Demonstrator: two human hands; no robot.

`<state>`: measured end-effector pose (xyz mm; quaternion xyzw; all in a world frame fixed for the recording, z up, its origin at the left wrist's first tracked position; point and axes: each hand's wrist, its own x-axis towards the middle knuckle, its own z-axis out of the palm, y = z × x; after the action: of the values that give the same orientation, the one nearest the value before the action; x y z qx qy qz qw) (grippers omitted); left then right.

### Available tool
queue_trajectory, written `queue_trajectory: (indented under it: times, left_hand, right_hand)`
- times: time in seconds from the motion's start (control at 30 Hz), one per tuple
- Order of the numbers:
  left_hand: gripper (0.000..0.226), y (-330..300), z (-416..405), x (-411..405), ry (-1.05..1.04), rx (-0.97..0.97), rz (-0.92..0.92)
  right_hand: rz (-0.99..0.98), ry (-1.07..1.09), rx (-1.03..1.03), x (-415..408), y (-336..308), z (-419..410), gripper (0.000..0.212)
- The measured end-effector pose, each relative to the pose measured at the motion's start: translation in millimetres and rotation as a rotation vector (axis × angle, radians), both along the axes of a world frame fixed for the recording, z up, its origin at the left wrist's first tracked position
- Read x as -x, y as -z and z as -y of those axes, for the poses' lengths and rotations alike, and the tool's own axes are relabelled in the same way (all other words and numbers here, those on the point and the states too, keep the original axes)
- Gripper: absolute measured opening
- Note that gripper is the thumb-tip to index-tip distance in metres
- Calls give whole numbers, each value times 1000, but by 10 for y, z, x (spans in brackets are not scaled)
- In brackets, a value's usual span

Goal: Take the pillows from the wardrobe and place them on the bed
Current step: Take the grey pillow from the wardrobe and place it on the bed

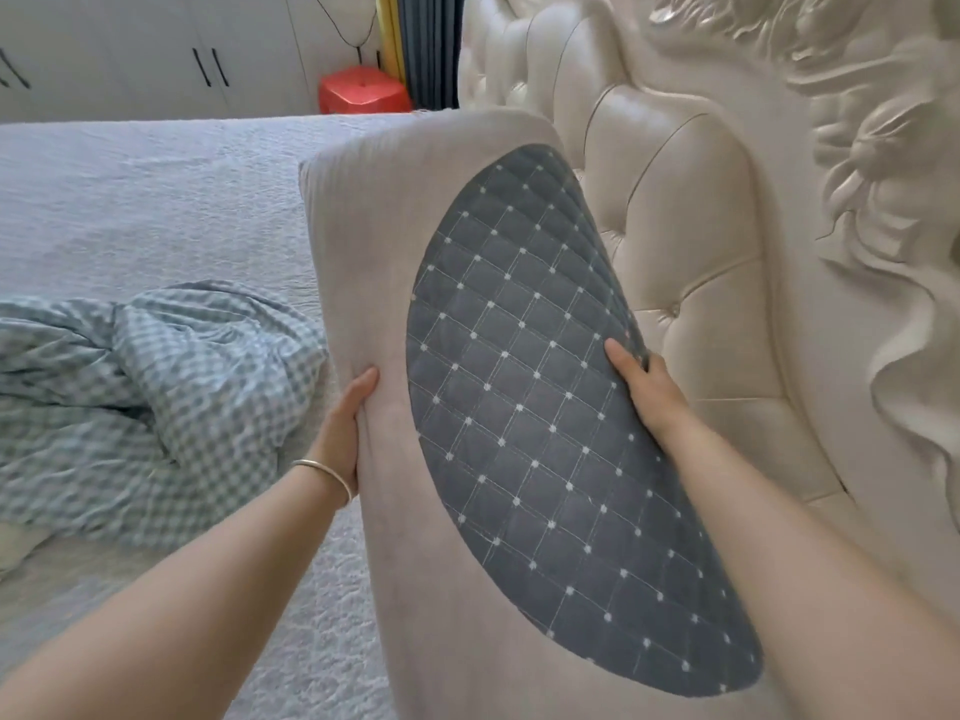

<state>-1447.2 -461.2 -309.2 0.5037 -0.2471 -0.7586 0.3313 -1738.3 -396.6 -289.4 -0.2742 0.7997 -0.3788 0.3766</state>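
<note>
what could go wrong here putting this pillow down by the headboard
The pillow is held only by its side edges, left hand and right hand, so it might tip or slip. It stands close to the headboard and may wedge against it. The checked blanket lies bunched nearby and could end up trapped underneath.

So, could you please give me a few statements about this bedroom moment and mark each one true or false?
1. Both hands, left hand and right hand, hold the pillow. True.
2. The pillow lies flat on the bed. False: it is held up beside the headboard.
3. A checked blanket lies crumpled on the bed. True.
4. The stool is blue. False: it is red.
5. The left wrist wears a bracelet. True.
</note>
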Motion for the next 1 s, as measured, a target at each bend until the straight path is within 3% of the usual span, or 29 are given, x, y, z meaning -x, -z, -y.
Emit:
queue_trajectory:
  times: [0.1, 0.33, 0.47, 0.63, 0.9, 1.0]
  left_hand:
    - [32, 439, 43, 230, -27, -48, 68]
    - [35, 1201, 270, 472, 8, -105, 206]
    - [50, 1464, 275, 550, 18, -163, 223]
    - [57, 1607, 331, 562, 16, -169, 223]
    - [46, 1636, 301, 606, -17, -186, 265]
    - [63, 1662, 304, 605, -49, -192, 280]
  right_hand:
    - [40, 2, -46, 260, 506, 123, 91]
    - [159, 14, -130, 518, 1504, 168, 67]
    - [179, 42, -172, 553, 1847, 105, 77]
    - [202, 36, -202, 576, 2043, 169, 74]
    - [219, 11, -280, 642, 2103, 257, 86]
    - [197, 9, -334, 639, 2097, 274, 92]
